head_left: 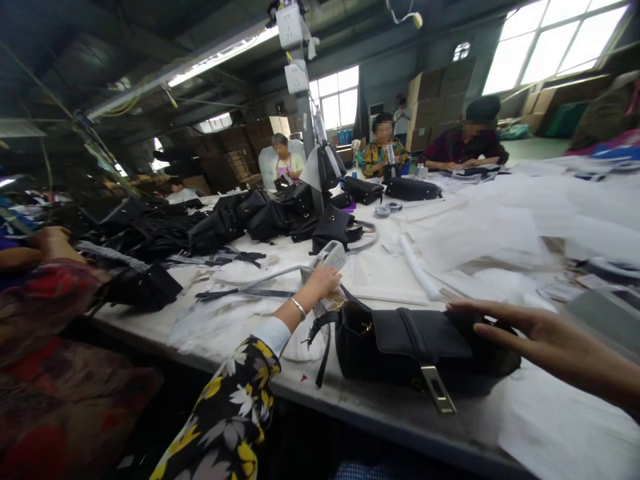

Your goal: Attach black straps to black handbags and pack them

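Note:
A black handbag [400, 340] with a flap strap and a metal buckle lies on the white worktable [380, 273] in front of me. My right hand [520, 330] rests flat on the bag's right end with its fingers stretched out. My left hand [323, 283], in a floral sleeve with a white cuff and a bracelet, reaches just past the bag's left end. Its fingers are closed round a white hand tool [331, 255], held just above the tabletop. The bag's loose strap [320, 347] hangs toward the table's front edge.
Several black bags [260, 217] are heaped at the table's middle left around a metal post [305, 120] with socket boxes. White paper sheets [500, 227] cover the right side. A person in red [45, 313] sits close on my left. Other workers [470, 143] sit at the far end.

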`<action>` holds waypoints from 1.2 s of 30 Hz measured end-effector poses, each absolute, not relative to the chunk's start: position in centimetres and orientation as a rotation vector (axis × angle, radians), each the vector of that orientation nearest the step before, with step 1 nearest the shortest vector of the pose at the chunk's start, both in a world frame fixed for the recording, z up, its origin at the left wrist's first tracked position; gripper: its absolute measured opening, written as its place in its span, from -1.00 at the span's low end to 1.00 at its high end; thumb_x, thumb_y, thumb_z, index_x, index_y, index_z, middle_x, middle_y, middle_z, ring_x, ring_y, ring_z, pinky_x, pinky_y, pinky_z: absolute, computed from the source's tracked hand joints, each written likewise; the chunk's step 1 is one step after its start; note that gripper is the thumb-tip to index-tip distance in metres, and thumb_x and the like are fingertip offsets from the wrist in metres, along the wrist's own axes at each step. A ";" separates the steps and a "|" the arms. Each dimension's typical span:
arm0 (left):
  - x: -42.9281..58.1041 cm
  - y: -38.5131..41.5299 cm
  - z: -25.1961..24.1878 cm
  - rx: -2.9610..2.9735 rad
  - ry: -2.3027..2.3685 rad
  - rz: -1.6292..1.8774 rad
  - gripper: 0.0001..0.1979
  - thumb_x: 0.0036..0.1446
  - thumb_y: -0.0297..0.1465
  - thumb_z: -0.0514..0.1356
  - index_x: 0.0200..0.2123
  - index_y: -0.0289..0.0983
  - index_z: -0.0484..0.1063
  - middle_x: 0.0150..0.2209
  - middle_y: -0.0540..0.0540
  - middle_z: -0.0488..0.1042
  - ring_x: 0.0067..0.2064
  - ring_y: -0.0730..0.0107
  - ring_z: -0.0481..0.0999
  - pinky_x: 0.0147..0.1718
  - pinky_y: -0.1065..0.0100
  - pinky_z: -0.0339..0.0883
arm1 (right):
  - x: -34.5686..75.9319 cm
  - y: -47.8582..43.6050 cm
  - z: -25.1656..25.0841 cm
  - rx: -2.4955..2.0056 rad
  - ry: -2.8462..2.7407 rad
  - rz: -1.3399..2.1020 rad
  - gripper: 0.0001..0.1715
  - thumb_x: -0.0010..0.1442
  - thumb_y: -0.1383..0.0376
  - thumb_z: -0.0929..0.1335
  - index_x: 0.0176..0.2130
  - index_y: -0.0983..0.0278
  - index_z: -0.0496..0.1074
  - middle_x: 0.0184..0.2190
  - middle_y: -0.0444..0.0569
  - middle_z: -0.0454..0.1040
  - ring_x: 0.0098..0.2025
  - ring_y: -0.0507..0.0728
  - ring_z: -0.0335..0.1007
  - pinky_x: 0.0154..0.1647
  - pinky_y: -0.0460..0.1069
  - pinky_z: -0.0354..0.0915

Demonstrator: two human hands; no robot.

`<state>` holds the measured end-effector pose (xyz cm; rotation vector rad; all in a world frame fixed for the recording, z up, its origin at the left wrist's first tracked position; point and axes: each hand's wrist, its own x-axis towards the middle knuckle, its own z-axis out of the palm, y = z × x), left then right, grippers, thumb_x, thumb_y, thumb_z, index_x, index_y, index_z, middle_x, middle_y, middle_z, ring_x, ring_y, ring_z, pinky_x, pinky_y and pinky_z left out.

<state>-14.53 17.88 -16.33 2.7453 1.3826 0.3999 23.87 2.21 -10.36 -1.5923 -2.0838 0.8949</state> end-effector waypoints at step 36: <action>-20.0 10.8 2.3 1.232 0.797 1.933 -0.68 0.36 -0.38 -0.04 -0.43 -0.29 0.38 -0.70 0.17 -0.09 -0.70 0.61 -0.13 -0.70 0.62 -0.07 | 20.1 4.6 -3.2 -0.970 -2.073 1.464 -0.51 0.16 -0.05 0.40 -0.18 0.32 0.53 -0.45 -0.12 0.39 -0.50 -0.05 0.23 -0.53 -0.16 0.16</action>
